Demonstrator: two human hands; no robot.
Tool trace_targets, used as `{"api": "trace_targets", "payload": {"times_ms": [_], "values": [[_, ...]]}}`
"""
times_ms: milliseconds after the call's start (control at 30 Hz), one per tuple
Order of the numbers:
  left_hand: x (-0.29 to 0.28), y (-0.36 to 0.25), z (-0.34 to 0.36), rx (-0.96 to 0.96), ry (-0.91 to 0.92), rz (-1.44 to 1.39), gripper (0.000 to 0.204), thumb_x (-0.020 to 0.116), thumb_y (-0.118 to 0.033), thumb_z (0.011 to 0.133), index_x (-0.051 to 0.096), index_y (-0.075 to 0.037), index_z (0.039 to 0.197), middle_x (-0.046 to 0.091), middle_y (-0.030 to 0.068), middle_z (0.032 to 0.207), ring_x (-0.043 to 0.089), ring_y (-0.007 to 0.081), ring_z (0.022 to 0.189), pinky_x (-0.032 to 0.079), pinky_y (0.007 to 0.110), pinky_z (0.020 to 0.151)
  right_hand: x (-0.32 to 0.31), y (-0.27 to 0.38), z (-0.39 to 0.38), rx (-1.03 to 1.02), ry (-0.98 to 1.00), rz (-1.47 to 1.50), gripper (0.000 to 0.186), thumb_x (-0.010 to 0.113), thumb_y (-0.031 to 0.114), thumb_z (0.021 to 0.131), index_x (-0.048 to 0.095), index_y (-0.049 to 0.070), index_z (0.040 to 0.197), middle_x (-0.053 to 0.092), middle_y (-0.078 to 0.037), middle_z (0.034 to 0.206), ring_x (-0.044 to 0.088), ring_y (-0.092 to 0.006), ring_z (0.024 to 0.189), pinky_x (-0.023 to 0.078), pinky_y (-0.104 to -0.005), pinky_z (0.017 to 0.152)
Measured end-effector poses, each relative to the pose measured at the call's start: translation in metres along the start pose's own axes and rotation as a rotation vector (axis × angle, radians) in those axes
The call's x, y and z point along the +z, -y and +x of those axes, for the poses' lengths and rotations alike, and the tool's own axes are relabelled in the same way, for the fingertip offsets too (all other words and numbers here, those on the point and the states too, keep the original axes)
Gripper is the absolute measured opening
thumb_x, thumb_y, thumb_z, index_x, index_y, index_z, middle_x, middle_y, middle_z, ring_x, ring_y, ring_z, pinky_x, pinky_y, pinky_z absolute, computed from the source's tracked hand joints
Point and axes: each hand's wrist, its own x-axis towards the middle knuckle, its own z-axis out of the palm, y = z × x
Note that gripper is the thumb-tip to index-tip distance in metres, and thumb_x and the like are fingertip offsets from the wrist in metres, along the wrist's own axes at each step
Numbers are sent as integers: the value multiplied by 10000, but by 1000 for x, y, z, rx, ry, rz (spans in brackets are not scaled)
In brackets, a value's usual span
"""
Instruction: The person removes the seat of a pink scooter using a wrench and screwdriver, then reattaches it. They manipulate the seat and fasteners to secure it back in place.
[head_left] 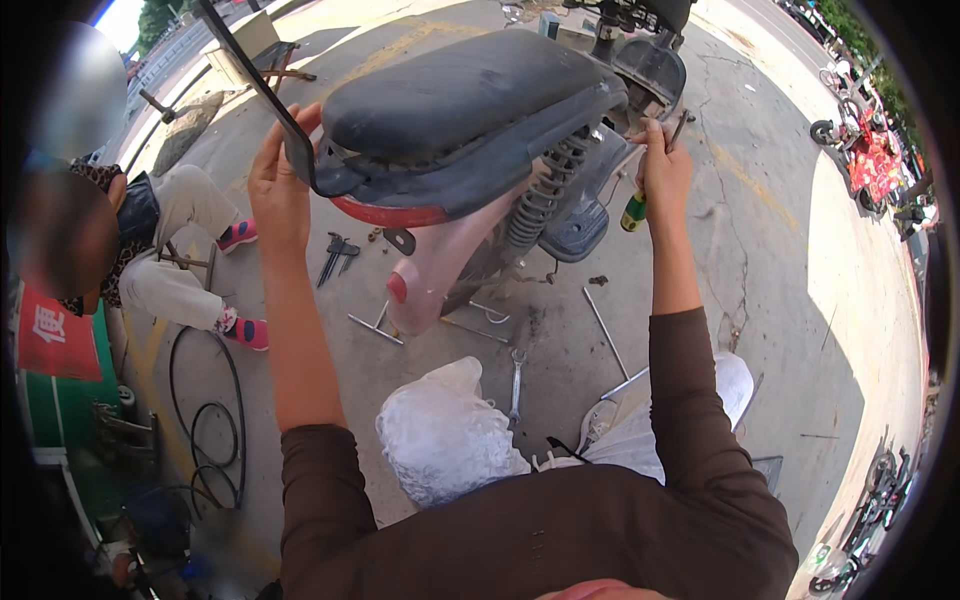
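Observation:
A pink electric scooter [455, 255] with a dusty black seat [460, 95] stands in front of me. My left hand [284, 185] is at its rear left, fingers curled against the upright black bar [262, 85] behind the seat. The thumb side is partly hidden by the bar. My right hand [664, 178] is beside the scooter's right side, closed round a screwdriver [633, 212] with a green and yellow handle. Its handle points down and its dark shaft sticks up past my fingers. Near that hand are the coil spring [548, 190] and the black footrest [575, 232].
On the concrete lie a wrench [517, 385], a T-handle tool [605, 335] and a folding hex key set [335, 258]. At the left a person in light trousers [180, 285] sits near a black hose [240, 440]. A red motorcycle [873, 165] stands far right.

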Motion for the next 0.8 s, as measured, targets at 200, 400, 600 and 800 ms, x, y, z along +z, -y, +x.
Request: {"api": "trace_targets", "payload": {"times_ms": [200, 400, 600, 800], "values": [[45, -28, -16, 187, 150, 16, 712, 481, -546, 928, 412, 0, 1379, 446, 224, 1390, 398, 295, 1323, 316, 429, 1111, -36, -291, -114, 1123, -78, 321, 238, 452, 229, 988, 518, 5, 939, 474, -59, 673, 425, -146, 516, 381, -293, 447], [62, -15, -9, 84, -104, 88, 743, 565, -657, 831, 563, -2, 1182, 532, 233, 1299, 526, 287, 1201, 408, 411, 1051, -10, -416, -350, 1187, 604, -394, 347, 540, 282, 951, 563, -64, 973, 571, -169, 733, 590, -286, 607, 500, -450, 492], [61, -19, -20, 190, -57, 189, 565, 648, -476, 853, 542, 24, 1095, 526, 264, 1284, 527, 306, 1186, 410, 443, 1043, 2, -364, -358, 676, 1053, -658, 482, 719, 360, 796, 603, -86, 937, 651, -267, 892, 651, -431, 817, 543, -480, 701], [75, -21, -15, 238, -113, 186, 291, 606, -199, 898, 492, 7, 1068, 513, 292, 1285, 541, 269, 1127, 408, 399, 1012, 2, -358, -264, 588, 280, -588, 351, 642, 299, 824, 683, -36, 920, 672, -248, 898, 642, -400, 893, 489, -462, 806]]}}
